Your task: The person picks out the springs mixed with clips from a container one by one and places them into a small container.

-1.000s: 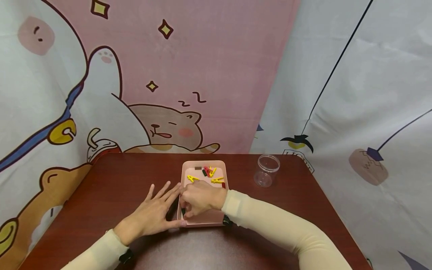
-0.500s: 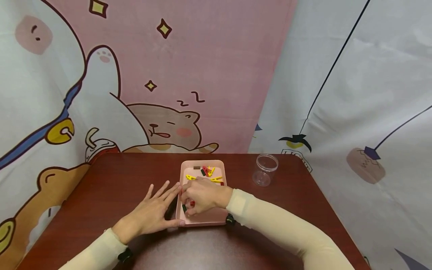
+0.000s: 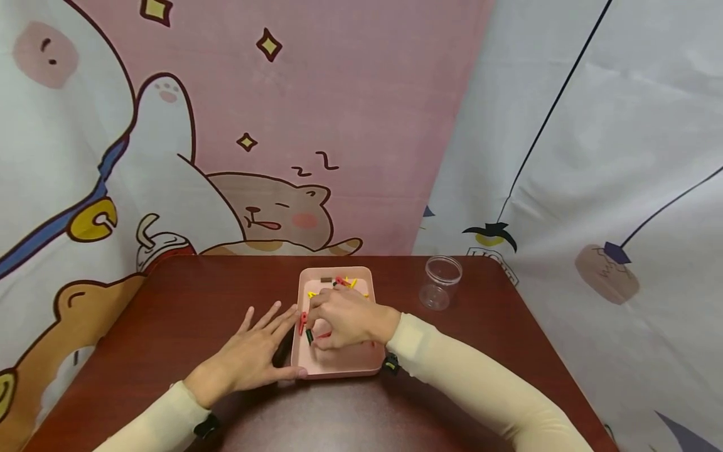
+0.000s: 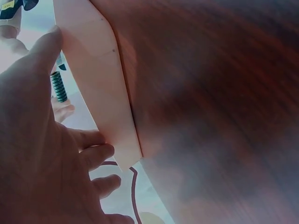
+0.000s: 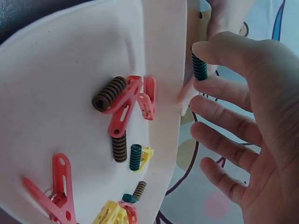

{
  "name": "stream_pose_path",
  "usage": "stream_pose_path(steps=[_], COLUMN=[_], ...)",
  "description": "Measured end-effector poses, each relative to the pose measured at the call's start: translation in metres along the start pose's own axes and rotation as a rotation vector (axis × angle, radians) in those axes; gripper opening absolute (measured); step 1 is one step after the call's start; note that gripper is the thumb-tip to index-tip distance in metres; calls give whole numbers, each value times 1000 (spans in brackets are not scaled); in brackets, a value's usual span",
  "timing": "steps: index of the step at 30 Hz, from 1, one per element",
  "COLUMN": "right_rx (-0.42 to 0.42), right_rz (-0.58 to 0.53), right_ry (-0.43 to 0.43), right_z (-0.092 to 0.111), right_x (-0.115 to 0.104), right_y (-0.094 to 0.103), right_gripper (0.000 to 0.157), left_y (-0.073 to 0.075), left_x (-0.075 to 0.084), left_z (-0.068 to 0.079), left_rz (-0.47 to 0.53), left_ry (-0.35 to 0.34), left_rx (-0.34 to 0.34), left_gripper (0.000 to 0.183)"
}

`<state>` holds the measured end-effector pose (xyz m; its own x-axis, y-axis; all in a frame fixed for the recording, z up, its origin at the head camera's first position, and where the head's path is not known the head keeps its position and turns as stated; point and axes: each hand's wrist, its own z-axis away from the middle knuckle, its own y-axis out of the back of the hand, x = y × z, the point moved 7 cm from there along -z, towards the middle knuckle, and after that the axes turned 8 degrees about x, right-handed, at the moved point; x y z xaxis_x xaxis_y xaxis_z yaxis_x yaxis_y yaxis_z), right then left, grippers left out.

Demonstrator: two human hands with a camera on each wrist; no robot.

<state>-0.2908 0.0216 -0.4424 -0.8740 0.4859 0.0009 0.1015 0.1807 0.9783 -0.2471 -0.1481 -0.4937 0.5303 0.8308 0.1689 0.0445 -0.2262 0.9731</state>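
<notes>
My right hand is over the pink tray, pinching a dark green spring between thumb and index finger. The same spring shows above the tray edge in the left wrist view. My left hand has its fingers spread, with fingertips and thumb touching the tray's left side. Inside the tray, the right wrist view shows red clips, brown springs, another green spring and yellow clips. A red clip lies by the tray's left wall. My right hand hides part of the tray.
A clear, lidless jar stands to the right of the tray on the dark red-brown table. Behind the table hangs a printed cloth with cartoon animals.
My right hand has lifted away from the tray's near left part, carrying the green spring a little farther back. A red clip by the left wall is now uncovered. My left hand stays put.
</notes>
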Motion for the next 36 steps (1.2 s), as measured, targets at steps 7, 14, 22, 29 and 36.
stream_pose_path(steps=[7,14,22,29,36], right_rx=[58,114,201,226,250], right_rz=[-7,0,-32,-18,-26], right_ry=[-24,-54,-64,-78,-156], right_z=[4,15,27,37,52], right_x=[6,15,23,31,41], right_y=[11,20,27,28,35], right_gripper=[31,31,28,28,31], left_y=[4,4,3,2,2], left_x=[1,2,0,0,2], left_z=[2,-1,0,2,1], left_rz=[12,32,42,71,69], left_ry=[0,15,41,49,52], left_rx=[-4,-29,-49,-57,-58], left_gripper=[122,123,124,123,123])
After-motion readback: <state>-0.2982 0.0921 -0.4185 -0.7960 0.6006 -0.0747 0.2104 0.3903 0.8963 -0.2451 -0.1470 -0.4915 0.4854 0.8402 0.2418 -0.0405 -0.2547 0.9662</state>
